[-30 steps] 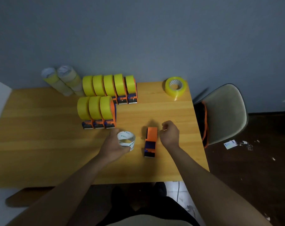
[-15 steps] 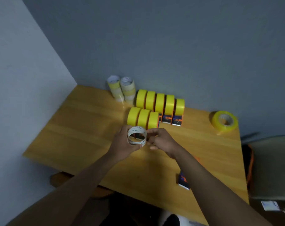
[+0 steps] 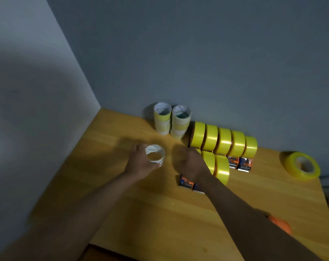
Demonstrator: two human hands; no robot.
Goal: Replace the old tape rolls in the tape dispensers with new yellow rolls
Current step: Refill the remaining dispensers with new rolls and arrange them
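My left hand [image 3: 141, 162] grips a nearly spent white tape roll [image 3: 155, 154] above the wooden table [image 3: 159, 213], left of centre. Just right of it hovers my right hand [image 3: 190, 162], blurred, with fingers curled and nothing in it. Behind the right hand stand two rows of dispensers loaded with yellow rolls [image 3: 224, 141], the front row partly hidden by my wrist. A loose new yellow roll [image 3: 301, 165] lies at the far right. The orange empty dispenser [image 3: 280, 224] peeks out from behind my right forearm.
Two stacks of used tape cores [image 3: 171, 119] stand against the back wall. A wall closes the table's left side. The table's right edge runs by the loose yellow roll.
Both hands moved away from the orange dispenser toward the table's back left, the left one carrying the white roll. My view swung left and closer to the stacks.
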